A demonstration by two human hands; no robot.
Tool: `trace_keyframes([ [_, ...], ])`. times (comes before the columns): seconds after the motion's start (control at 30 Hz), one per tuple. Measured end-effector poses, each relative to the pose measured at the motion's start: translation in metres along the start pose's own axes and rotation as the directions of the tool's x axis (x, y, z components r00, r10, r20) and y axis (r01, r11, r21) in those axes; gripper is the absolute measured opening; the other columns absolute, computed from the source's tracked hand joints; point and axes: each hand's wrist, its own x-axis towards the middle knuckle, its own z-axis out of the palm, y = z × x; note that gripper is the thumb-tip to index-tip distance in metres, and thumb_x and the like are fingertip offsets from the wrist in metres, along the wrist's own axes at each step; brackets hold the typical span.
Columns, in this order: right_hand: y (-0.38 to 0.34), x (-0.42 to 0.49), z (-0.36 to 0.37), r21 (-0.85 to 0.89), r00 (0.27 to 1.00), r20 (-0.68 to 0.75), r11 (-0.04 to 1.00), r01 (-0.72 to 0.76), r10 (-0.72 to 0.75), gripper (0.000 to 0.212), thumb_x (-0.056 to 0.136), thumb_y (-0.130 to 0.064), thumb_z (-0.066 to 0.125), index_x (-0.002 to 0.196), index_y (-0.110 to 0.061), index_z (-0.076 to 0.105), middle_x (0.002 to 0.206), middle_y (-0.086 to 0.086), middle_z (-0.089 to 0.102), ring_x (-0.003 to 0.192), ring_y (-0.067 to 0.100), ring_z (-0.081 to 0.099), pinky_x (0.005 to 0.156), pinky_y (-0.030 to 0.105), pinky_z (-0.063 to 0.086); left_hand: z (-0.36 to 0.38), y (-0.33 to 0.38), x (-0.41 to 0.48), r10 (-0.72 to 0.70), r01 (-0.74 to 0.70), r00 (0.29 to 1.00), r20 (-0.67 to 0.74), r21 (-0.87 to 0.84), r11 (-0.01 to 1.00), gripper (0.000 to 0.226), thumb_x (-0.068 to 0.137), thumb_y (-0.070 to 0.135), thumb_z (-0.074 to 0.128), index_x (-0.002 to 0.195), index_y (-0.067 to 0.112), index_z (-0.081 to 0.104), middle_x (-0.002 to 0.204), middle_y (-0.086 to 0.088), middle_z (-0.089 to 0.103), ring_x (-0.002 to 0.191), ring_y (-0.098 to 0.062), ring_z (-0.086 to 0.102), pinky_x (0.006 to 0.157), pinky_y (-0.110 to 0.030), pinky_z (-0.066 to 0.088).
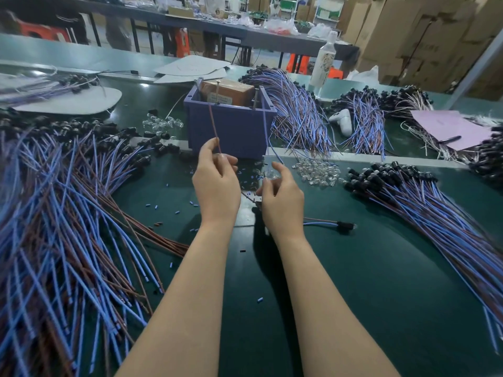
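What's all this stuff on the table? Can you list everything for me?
table: one, dark green, under everything
box: one, purple, middle of the table
brown block: one, brown, inside the box
wire piles: several heaps, blue and brown, on both sides of the table
clear bulbs: one small heap, see-through, in front of the box to the right
bottle: one, white, back right
pink paper: one sheet, pink, far right
brown wire: one, brown, upright before the box
blue wire: one, blue, hanging from the box rim
left hand: one, pinches the brown wire
right hand: one, fingers curled, what it holds is hidden
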Motion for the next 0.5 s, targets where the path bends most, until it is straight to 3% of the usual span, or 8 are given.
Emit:
trace_keyframes([
  [0.13, -0.0005, -0.0017, 0.0006, -0.018, 1.0, 0.01, 1.0, 0.011, -0.011, 0.037, 0.094, -0.01, 0.048, 0.13, -0.011, 0.051, 0.086, 0.01, 0.071, 0.087, 0.028, 0.062, 0.081, 0.031, 0.039, 0.0006, -0.0029, -0.0018, -0.034, 0.035, 0.999, 0.019, -0.022, 0.999, 0.038, 0.099, 0.006, 0.041, 0.137, 0.012, 0.039, 0.077, 0.01, 0.061, 0.054, 0.007, 0.056, 0.067, -0.024, 0.053],
  [0.27, -0.0001, -0.0014, 0.0003, -0.02, 1.0, 0.019, 1.0, -0.018, 0.018, 0.036, 0.094, -0.01, 0.048, 0.13, -0.012, 0.052, 0.09, 0.01, 0.071, 0.091, 0.028, 0.062, 0.085, 0.033, 0.043, -0.0001, -0.0059, -0.0001, -0.096, 0.097, 0.995, 0.02, -0.067, 0.993, 0.024, 0.098, 0.005, 0.042, 0.12, 0.011, 0.05, 0.079, 0.007, 0.063, 0.056, 0.004, 0.058, 0.067, -0.024, 0.053],
  [0.43, 0.0001, -0.0014, 0.0009, -0.007, 0.999, 0.014, 0.999, -0.045, 0.045, 0.035, 0.095, -0.012, 0.047, 0.128, -0.011, 0.054, 0.09, 0.01, 0.071, 0.092, 0.03, 0.063, 0.086, 0.041, 0.047, 0.0023, -0.0009, -0.0009, -0.113, 0.115, 0.991, 0.072, -0.013, 0.993, 0.038, 0.092, -0.003, 0.041, 0.127, 0.008, 0.051, 0.092, 0.002, 0.06, 0.088, -0.016, 0.062, 0.088, -0.034, 0.052],
  [0.5, 0.0007, -0.0014, 0.0013, 0.002, 0.998, 0.014, 0.998, -0.055, 0.055, 0.034, 0.095, -0.012, 0.046, 0.128, -0.011, 0.055, 0.088, 0.01, 0.071, 0.092, 0.03, 0.063, 0.087, 0.042, 0.047, 0.0031, -0.0015, -0.0015, -0.1, 0.097, 0.992, 0.074, 0.038, 0.995, 0.039, 0.092, -0.003, 0.041, 0.129, 0.004, 0.05, 0.095, 0.002, 0.058, 0.089, -0.014, 0.061, 0.089, -0.03, 0.051],
])
